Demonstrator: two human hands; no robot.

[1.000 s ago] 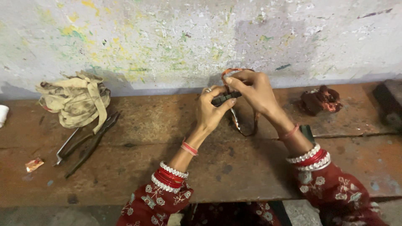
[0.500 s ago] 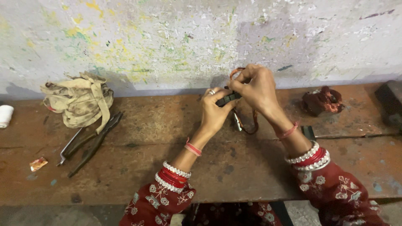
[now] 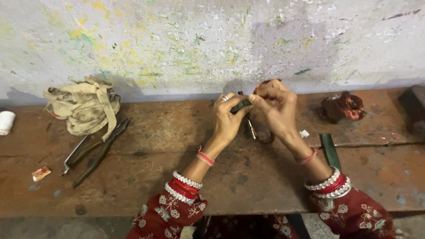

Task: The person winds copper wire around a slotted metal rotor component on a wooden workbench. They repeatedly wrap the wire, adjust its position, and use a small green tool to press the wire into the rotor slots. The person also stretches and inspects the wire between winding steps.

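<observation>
- Left hand (image 3: 228, 117) and right hand (image 3: 276, 108) both pinch a small dark part (image 3: 241, 106) above the tabletop (image 3: 177, 177), near the wall.
- Fingers hide most of the part; its kind is unclear.
- Pliers (image 3: 95, 148) lie well left, partly under a rag (image 3: 84, 104).

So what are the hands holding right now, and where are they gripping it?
The left hand and right hand together pinch a small dark part at its ends with the fingertips, above the bench. What exactly it is cannot be told.

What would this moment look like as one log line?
left hand: pinching dark part | right hand: on same part | pliers: lying untouched on bench | rag: by wall
</observation>
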